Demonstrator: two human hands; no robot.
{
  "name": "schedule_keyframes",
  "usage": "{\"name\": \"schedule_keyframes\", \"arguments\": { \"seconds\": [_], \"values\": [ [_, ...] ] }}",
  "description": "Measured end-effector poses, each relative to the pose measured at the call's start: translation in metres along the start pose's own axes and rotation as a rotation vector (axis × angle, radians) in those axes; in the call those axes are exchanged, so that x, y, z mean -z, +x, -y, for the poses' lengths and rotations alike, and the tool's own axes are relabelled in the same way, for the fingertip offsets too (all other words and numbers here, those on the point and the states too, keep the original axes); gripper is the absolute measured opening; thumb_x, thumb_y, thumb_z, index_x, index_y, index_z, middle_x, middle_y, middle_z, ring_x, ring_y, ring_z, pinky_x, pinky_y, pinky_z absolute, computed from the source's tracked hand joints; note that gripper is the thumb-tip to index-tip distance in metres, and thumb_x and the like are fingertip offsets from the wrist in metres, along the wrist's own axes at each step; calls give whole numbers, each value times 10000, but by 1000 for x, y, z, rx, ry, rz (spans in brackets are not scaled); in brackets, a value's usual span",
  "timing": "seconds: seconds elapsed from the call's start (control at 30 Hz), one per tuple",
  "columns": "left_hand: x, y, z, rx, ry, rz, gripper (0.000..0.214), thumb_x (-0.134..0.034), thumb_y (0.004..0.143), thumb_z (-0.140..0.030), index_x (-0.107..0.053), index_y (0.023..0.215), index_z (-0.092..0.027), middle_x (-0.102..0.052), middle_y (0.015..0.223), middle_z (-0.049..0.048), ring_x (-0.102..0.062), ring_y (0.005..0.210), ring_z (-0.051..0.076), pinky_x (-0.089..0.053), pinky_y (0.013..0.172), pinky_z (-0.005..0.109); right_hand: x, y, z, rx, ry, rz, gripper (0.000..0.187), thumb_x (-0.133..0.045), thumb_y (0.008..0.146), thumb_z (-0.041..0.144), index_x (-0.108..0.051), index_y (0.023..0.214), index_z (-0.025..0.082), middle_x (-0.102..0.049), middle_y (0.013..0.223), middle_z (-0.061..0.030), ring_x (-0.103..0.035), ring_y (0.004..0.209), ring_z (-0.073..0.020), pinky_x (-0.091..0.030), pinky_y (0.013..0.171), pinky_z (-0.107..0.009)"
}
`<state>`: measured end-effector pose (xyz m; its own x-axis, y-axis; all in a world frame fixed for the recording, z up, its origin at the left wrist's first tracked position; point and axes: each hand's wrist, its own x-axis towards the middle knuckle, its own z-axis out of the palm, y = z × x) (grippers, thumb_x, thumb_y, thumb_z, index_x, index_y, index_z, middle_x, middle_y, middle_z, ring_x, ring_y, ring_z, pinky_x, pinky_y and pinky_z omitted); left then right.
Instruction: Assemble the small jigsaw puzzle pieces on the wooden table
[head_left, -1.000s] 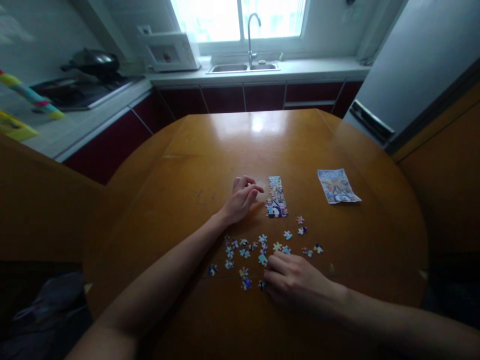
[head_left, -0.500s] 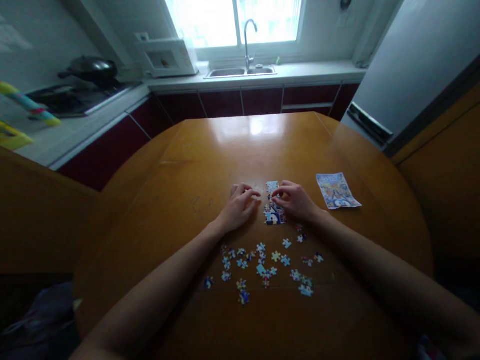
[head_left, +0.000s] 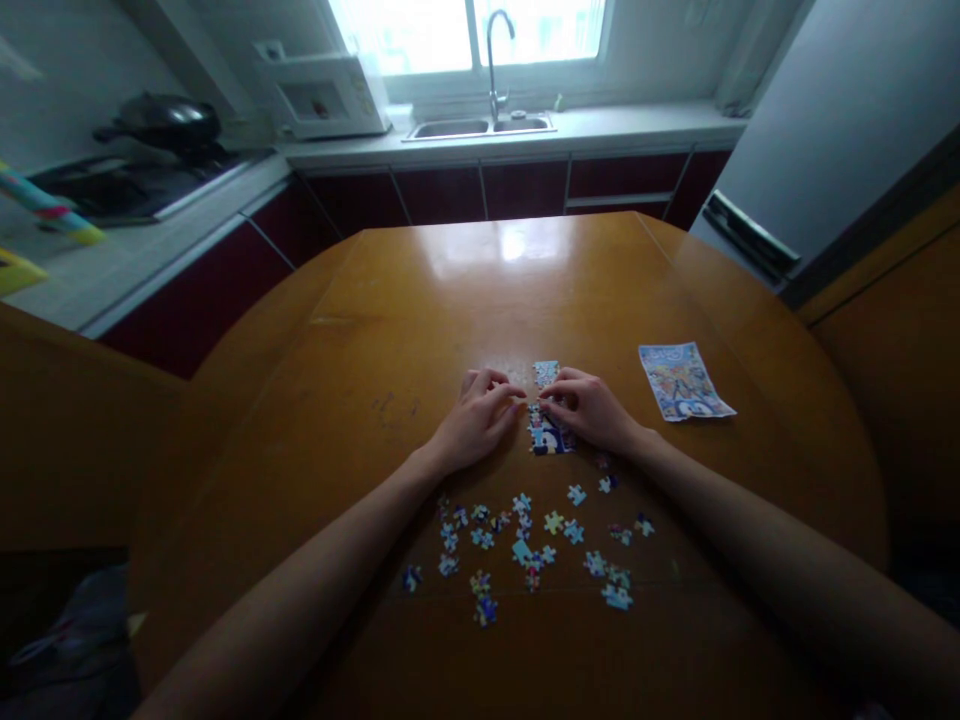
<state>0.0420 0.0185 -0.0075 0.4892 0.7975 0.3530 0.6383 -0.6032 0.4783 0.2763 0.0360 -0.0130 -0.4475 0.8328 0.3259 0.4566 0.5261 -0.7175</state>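
A narrow strip of joined jigsaw pieces [head_left: 546, 440] lies on the round wooden table [head_left: 420, 330]. My left hand [head_left: 474, 428] rests with curled fingers at the strip's left edge, fingertips touching it. My right hand [head_left: 592, 408] lies over the strip's right side, its fingers pinched together on the strip; whether a loose piece sits under them is hidden. Several loose jigsaw pieces [head_left: 525, 545] are scattered between my forearms, nearer to me.
A printed picture sheet [head_left: 682, 381] lies flat to the right of the hands. Behind the table run a counter with a sink and tap [head_left: 491, 110], a white microwave [head_left: 322, 95] and a black pan on a hob [head_left: 161, 120]. A grey fridge [head_left: 825, 130] stands at right.
My right hand left the loose pieces near me and moved up to the right side of the joined strip, then pressed down there. My left hand stayed beside the strip.
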Motion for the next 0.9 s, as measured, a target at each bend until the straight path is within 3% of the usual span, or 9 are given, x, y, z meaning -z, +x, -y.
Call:
{"name": "schedule_keyframes", "arguments": {
  "seconds": [0.17,0.43,0.9],
  "values": [
    [1,-1,0,-38,-22,10,192,-565,964,-212,-687,1107,-253,-530,1132,74,-449,1066,233,-455,988,440,1,-4,-1,30,-1,-58,145,-637,875,181,-773,917,208,-620,874,-53,-569,807,-177,-474,733,-330],
    [2,-1,0,-68,-16,29,180,-586,956,-220,-723,1065,-259,-529,1140,75,-437,1074,236,-451,981,435,-3,-6,-9,113,-67,15,164,-641,869,161,-781,900,241,-624,945,-58,-575,888,-192,-467,783,-342],
    [2,-2,0,-102,-11,53,205,-603,932,-190,-745,1039,-292,-522,1166,73,-430,1082,243,-462,982,456,-2,-7,-5,108,-109,30,279,-568,862,74,-776,899,256,-608,999,-63,-574,943,-202,-473,835,-368]
  ]
}}
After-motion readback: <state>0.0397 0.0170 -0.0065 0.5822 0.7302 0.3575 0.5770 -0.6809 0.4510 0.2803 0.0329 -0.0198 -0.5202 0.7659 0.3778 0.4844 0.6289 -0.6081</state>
